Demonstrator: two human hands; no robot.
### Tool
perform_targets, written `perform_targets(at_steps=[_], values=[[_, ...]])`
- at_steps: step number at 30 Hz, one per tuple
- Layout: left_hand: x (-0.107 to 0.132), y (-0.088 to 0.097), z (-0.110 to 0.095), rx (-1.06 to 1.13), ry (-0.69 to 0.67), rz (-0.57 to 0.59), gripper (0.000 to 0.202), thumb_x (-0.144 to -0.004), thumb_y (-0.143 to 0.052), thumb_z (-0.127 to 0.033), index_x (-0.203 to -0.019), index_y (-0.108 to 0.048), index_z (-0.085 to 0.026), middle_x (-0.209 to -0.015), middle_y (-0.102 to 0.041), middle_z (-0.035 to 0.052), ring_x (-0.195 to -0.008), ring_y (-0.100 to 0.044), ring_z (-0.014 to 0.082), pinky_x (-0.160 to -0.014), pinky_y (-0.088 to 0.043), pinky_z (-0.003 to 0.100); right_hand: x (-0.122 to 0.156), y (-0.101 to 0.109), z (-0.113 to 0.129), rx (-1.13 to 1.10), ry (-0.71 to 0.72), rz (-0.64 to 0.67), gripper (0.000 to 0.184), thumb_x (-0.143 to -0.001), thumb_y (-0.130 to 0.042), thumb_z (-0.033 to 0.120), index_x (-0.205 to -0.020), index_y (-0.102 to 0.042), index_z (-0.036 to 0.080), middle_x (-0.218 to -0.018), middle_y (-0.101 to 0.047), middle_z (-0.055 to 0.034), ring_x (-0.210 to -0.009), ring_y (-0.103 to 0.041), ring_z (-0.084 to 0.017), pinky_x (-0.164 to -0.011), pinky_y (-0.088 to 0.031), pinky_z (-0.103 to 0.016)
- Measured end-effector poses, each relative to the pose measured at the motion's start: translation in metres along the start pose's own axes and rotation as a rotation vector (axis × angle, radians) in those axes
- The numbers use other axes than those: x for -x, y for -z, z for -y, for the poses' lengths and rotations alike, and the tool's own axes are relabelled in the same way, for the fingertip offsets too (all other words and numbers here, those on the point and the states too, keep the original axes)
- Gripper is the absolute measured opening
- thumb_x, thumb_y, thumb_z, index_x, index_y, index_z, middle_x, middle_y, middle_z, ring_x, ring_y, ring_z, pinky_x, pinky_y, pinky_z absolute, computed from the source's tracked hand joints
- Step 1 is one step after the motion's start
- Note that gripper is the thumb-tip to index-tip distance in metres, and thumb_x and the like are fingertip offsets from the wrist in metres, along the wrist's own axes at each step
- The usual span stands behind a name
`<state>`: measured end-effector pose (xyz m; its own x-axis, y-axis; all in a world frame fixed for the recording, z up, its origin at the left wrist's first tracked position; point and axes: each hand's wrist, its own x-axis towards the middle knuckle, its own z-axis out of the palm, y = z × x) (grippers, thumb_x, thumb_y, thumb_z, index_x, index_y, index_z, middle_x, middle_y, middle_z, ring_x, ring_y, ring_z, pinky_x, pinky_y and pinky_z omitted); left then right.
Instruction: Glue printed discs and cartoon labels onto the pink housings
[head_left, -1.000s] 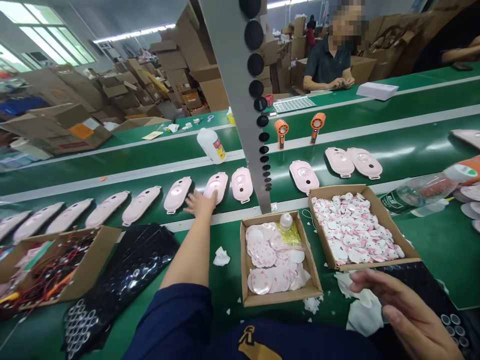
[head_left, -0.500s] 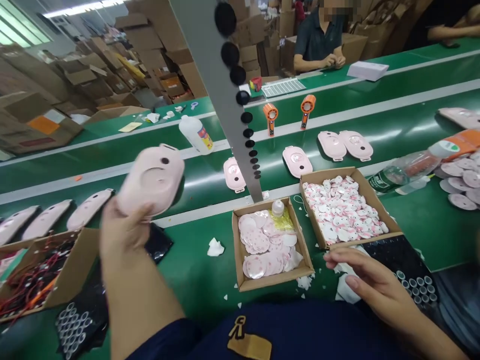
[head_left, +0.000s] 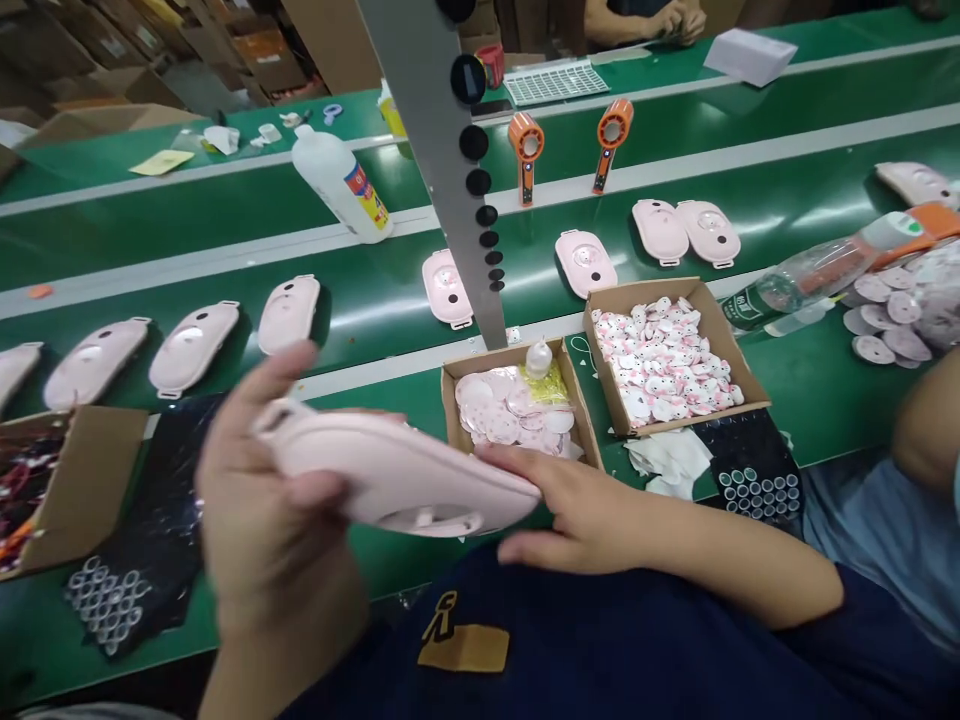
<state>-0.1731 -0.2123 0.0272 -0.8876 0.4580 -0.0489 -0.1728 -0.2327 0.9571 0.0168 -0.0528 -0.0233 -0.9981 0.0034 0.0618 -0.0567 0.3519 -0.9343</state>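
A pale pink plastic cover [head_left: 420, 465], rounded, with a recessed oval and a small loop at one end, is held tilted in front of my body. My left hand [head_left: 262, 500] grips its left end, thumb on the near face. At the right end, my right hand [head_left: 585, 505] has its fingers along the upper edge and its thumb below. Just behind the cover lies a shallow cardboard box [head_left: 596, 440] of round pink printed discs [head_left: 499, 400], with a small clear bottle [head_left: 538, 358] inside.
Several similar pink covers [head_left: 193, 350] line the green belt. A box of rabbit-shaped pieces [head_left: 660, 360] stands to the right, beside a plastic bottle [head_left: 810, 270]. A grey post [head_left: 427, 130] rises mid-view. Black sheets with clear rings [head_left: 109, 600] lie at both sides.
My left hand has brought the pink cover down and toward my body, tilting it. My right hand has moved left to its right end. The view has tipped downward.
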Motion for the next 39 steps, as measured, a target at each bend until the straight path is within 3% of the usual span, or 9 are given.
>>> perform_targets(at_steps=[2,4,7,10,16,26,34,37,39], values=[[0.011,-0.010,0.013,0.060,0.008,0.055,0.084,-0.045,-0.092,-0.063,-0.119,-0.071,-0.029,-0.077,-0.077,0.0014,-0.060,-0.068,0.0292,-0.052,-0.061,0.041,-0.006,-0.008,0.001,-0.060,-0.040,-0.022,0.058,-0.090,-0.065,0.030,-0.143,-0.045,0.020,-0.137,-0.061,-0.0117,-0.122,-0.061,-0.022,-0.101,-0.051,-0.035],[0.021,-0.014,0.032,0.164,0.065,0.076,0.083,-0.055,-0.074,-0.083,-0.120,-0.070,-0.031,-0.098,-0.078,0.0014,-0.080,-0.072,0.0330,-0.070,-0.063,0.046,-0.008,-0.009,-0.001,-0.119,-0.090,-0.086,0.057,-0.088,-0.066,0.032,-0.140,-0.048,0.017,-0.131,-0.064,-0.0124,-0.117,-0.063,-0.024,-0.097,-0.052,-0.035],[0.031,-0.010,0.067,0.165,0.147,-0.046,0.072,-0.062,-0.078,-0.071,-0.120,-0.070,-0.028,-0.122,-0.071,0.0026,-0.118,-0.062,0.0339,-0.098,-0.054,0.040,-0.012,0.003,-0.008,-0.178,-0.132,0.030,0.069,-0.085,-0.070,0.045,-0.142,-0.046,0.014,-0.129,-0.065,-0.0141,-0.116,-0.064,-0.027,-0.094,-0.054,-0.037],[0.028,0.001,0.089,0.131,0.161,-0.223,0.043,-0.072,-0.078,-0.047,-0.109,-0.073,-0.026,-0.112,-0.075,0.0022,-0.116,-0.064,0.0290,-0.093,-0.055,0.034,-0.026,0.024,-0.020,-0.051,-0.116,0.188,0.044,-0.097,-0.055,0.046,-0.132,-0.059,0.021,-0.125,-0.069,-0.0078,-0.113,-0.066,-0.023,-0.094,-0.053,-0.037],[0.013,0.021,0.085,0.132,0.163,-0.319,0.036,-0.067,-0.077,-0.036,-0.100,-0.074,-0.023,-0.099,-0.077,0.0020,-0.099,-0.070,0.0260,-0.081,-0.059,0.030,-0.053,0.023,-0.047,0.802,-0.182,0.126,0.025,-0.096,-0.057,0.021,-0.117,-0.070,0.020,-0.119,-0.070,-0.0090,-0.111,-0.063,-0.026,-0.093,-0.049,-0.040],[0.011,0.019,0.091,0.169,0.256,-0.330,0.052,-0.057,-0.084,-0.037,-0.104,-0.073,-0.020,-0.090,-0.076,0.0028,-0.088,-0.068,0.0224,-0.076,-0.057,0.026,-0.065,-0.009,-0.071,0.999,-0.090,0.215,0.019,-0.095,-0.055,0.012,-0.101,-0.072,0.017,-0.105,-0.071,-0.0109,-0.098,-0.060,-0.024,-0.079,-0.038,-0.037],[0.017,0.019,0.087,0.190,0.367,-0.179,0.060,-0.056,-0.089,-0.039,-0.110,-0.071,-0.021,-0.102,-0.075,0.0040,-0.090,-0.068,0.0237,-0.075,-0.057,0.029,-0.053,0.015,-0.057,0.924,-0.099,-0.125,0.024,-0.088,-0.051,0.007,-0.098,-0.071,0.015,-0.092,-0.074,-0.0099,-0.089,-0.066,-0.024,-0.081,-0.046,-0.038],[0.020,0.016,0.091,0.172,0.408,-0.050,0.058,-0.060,-0.088,-0.040,-0.111,-0.069,-0.020,-0.103,-0.075,0.0054,-0.091,-0.068,0.0239,-0.077,-0.056,0.029,-0.040,0.027,-0.032,0.527,0.104,-0.411,0.026,-0.087,-0.048,0.006,-0.098,-0.067,0.020,-0.095,-0.074,-0.0048,-0.090,-0.068,-0.018,-0.080,-0.054,-0.034],[0.023,0.013,0.094,0.180,0.421,0.073,0.057,-0.065,-0.086,-0.041,-0.114,-0.067,-0.020,-0.107,-0.074,0.0067,-0.094,-0.068,0.0245,-0.081,-0.055,0.031,-0.035,0.028,-0.018,0.296,0.321,-0.445,0.023,-0.088,-0.050,0.005,-0.093,-0.065,0.022,-0.095,-0.074,-0.0034,-0.093,-0.069,-0.017,-0.082,-0.056,-0.033]])
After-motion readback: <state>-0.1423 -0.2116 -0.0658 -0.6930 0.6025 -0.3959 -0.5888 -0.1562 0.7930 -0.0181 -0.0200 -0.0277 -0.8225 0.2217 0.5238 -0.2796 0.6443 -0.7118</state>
